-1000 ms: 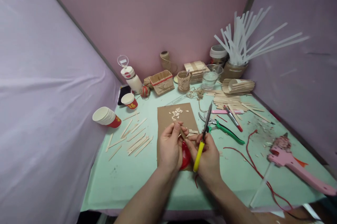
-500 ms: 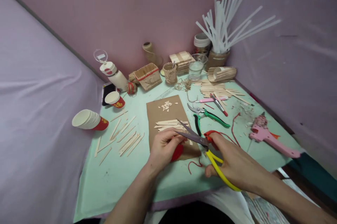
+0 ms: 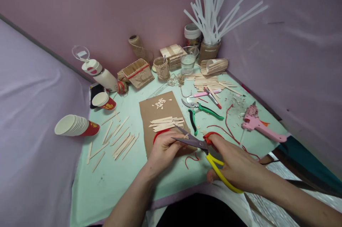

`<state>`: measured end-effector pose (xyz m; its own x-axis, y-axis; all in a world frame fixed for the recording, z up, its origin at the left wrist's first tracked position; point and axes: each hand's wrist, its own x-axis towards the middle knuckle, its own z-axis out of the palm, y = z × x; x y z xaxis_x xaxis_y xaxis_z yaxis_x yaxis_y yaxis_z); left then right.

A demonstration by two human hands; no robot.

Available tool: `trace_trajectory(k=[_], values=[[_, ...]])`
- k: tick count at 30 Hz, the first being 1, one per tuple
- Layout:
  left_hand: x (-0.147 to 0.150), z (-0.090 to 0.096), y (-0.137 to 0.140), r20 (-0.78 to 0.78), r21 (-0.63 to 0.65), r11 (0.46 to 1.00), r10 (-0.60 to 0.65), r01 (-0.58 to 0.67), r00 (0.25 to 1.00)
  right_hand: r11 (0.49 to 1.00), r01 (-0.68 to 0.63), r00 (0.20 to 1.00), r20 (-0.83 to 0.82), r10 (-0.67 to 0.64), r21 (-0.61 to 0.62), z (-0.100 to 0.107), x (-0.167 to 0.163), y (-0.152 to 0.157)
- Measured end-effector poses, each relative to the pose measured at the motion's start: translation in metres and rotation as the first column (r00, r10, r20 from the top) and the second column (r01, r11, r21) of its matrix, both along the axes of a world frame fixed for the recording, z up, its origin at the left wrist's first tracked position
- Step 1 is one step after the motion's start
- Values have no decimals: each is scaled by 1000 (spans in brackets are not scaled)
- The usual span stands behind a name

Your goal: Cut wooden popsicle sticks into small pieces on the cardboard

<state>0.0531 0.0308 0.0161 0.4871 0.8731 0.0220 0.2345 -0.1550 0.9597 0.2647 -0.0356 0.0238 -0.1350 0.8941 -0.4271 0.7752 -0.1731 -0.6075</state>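
Observation:
My right hand (image 3: 235,161) grips scissors (image 3: 201,144) with yellow and red handles, their dark blades apart and pointing left. My left hand (image 3: 167,148) is closed in a pinch at the blades. A pale wooden stick tip (image 3: 186,136) shows between its fingers and the scissors; the rest is hidden. A red curved-edged thing (image 3: 160,133), mostly covered, shows behind the left hand. Beneath is a brown cardboard sheet (image 3: 146,116) with cut wooden sticks (image 3: 165,123) and small wood chips (image 3: 160,103). A red cord piece (image 3: 191,159) lies between the hands.
Loose sticks (image 3: 124,147) and stacked paper cups (image 3: 77,125) are on the left. Green-handled pruning shears (image 3: 204,107) and a pink glue gun (image 3: 263,127) lie right. Behind stand a white bottle (image 3: 100,74), a craft box (image 3: 139,74) and a water glass (image 3: 188,61).
The view has shifted, so the table things appear further left. The red thing now shows left of my left hand instead of below it. My right hand keeps the scissors with blades apart.

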Motion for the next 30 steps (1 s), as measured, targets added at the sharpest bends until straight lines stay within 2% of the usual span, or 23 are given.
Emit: trace_trajectory(k=[8, 21, 30], values=[[1, -2, -1, -5, 0, 999, -41, 41, 999, 996, 47, 999, -21, -49, -71, 1, 1, -5], [1, -4, 0, -28, 30, 998, -56, 56, 998, 996, 65, 997, -26, -66, -64, -4, 3, -10], [7, -3, -4, -6, -88, 993, -85, 85, 996, 998, 45, 998, -48, -47, -46, 0, 1, -11]])
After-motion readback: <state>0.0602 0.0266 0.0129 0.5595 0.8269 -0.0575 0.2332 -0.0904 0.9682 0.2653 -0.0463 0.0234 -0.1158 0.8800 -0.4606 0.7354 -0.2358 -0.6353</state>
